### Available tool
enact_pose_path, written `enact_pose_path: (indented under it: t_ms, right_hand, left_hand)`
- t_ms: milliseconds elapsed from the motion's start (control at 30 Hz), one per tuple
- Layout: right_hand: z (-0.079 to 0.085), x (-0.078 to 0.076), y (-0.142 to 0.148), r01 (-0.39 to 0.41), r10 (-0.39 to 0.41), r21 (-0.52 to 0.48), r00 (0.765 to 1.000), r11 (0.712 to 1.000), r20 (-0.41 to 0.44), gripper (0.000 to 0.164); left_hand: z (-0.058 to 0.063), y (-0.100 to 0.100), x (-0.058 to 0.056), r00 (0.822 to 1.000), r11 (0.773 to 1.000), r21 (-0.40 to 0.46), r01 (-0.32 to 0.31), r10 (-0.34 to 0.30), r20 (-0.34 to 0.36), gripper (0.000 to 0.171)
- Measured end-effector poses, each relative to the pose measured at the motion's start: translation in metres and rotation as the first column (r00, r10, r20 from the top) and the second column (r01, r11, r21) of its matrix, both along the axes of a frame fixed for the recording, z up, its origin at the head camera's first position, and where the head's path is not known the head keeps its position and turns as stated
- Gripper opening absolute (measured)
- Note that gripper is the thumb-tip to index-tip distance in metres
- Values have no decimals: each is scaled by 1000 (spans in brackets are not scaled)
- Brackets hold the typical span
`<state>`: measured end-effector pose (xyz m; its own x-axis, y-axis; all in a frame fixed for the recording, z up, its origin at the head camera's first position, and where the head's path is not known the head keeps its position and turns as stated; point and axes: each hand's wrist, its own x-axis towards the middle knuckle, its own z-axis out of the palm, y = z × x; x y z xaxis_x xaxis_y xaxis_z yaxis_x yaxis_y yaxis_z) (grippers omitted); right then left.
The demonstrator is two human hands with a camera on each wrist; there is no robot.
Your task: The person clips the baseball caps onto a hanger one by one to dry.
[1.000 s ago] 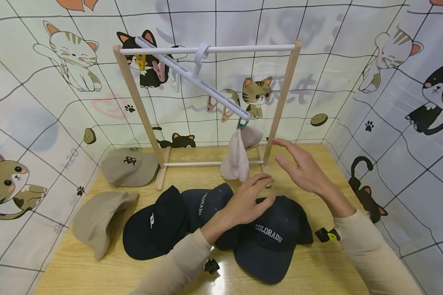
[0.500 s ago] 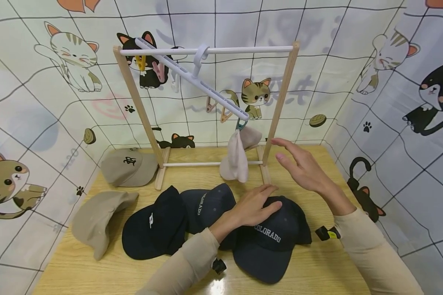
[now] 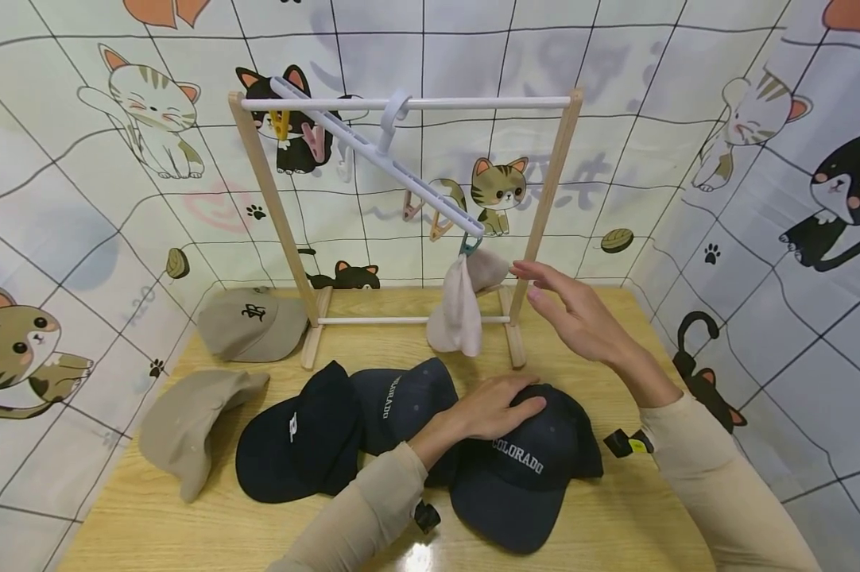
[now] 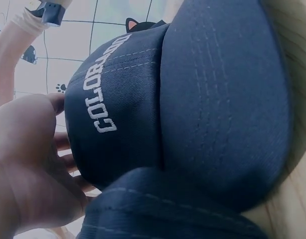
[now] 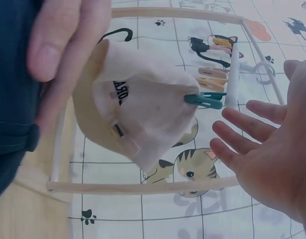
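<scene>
Navy COLORADO cap (image 3: 510, 508): on table, left hand laid on crown

Brim is pointed toward the person. In the head view, part of the crown is covered by the left hand (image 3: 493, 409), fingers loosely extended, thumb apart; cap is touched, not gripped. From the left wrist, stitch rows on the brim are shown, and the fingers are seen passing behind the crown, tips hidden.

Right hand (image 3: 580, 318) is held up near the rack (image 3: 541, 191), fingers extended and slightly spread, nothing held.

Pale cap (image 3: 460, 306) is hung from the hanger (image 3: 373, 152) by a teal clip (image 5: 205, 99). From the head, mostly folded cloth is seen; from the right wrist, dark lettering is partly exposed.

Black cap (image 3: 297, 445) and two tan caps (image 3: 251, 324) are shown by the head view only, left on the table (image 3: 258, 540).
</scene>
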<state>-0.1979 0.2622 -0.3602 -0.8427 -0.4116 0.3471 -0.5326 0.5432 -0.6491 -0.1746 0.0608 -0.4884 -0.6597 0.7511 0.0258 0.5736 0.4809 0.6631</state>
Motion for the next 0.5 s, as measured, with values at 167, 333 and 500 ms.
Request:
enact_pose_path:
  t_ms: [167, 333, 500]
  right_hand:
    - [11, -9, -11, -44, 44, -14, 999, 999, -5, 52]
    - [18, -20, -19, -77, 78, -19, 997, 997, 13, 52]
    - [22, -31, -25, -150, 152, -39, 985, 988, 80, 54]
  left_hand:
    - [-1, 0, -1, 1000, 999, 39, -12, 12, 5, 59]
    - [0, -3, -2, 1000, 996, 85, -25, 26, -6, 56]
    - [6, -7, -2, 999, 990, 140, -34, 36, -14, 50]
